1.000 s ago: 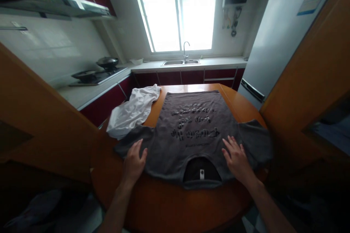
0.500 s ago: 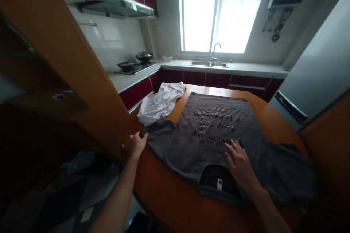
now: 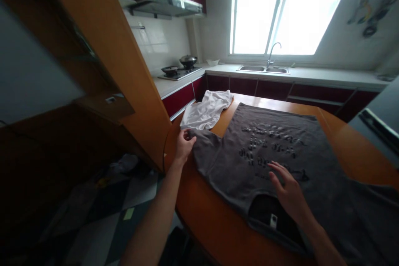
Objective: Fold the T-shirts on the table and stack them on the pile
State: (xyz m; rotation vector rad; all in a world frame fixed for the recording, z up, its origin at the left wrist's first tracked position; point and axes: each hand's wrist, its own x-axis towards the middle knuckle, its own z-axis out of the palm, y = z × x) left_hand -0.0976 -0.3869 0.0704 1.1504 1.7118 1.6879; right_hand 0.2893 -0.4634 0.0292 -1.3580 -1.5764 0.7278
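A dark grey T-shirt [image 3: 230, 170] with black lettering lies spread on the wooden table [image 3: 199, 224], its neck opening and white tag [image 3: 273, 220] toward me. At the tip of the sleeve on the left, my left hand [image 3: 185, 145] pinches the cloth. My right hand [image 3: 288, 191] is over the shirt's chest, just beyond the collar, with its fingers apart and nothing held. Whether its fingertips touch the fabric is hard to tell. Beyond the left sleeve, a crumpled white cloth [image 3: 207, 110] rests on the table.
Behind the table runs a counter with a sink [image 3: 263, 69] and faucet. Two pans [image 3: 188, 61] stand on the stove at the back left. An orange wooden panel [image 3: 134, 62] rises at the left, and part of a refrigerator shows at the right edge.
The view has turned left, so everything appears farther right. My left hand has lifted the sleeve end slightly toward the white cloth. My right hand stays over the chest near the collar.
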